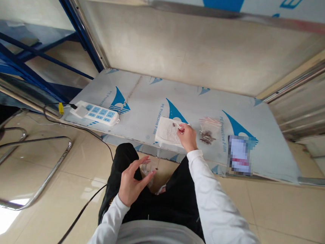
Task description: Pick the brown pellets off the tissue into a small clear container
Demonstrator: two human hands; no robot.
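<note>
My right hand (188, 136) is closed in a pinch over the right part of a white tissue-like sheet (164, 131) on the low table. A thin pale thing seems to show at its fingertips, too small to make out. One small dark bit (174, 125) lies on the sheet near those fingers. Above my lap, my left hand (132, 180) has thumb and forefinger spread apart. Clear crumpled plastic (147, 169) shows behind these fingers; whether they touch it I cannot tell. Right of the sheet lies a clear zip bag (209, 130) with dark thin pieces inside.
A white power strip (99, 113) with a black cable (89, 130) lies on the table's left end. A blurred-out phone-like object (239, 155) lies at the right. A metal chair frame (59, 166) stands at left; a shelf edge (150, 3) crosses overhead.
</note>
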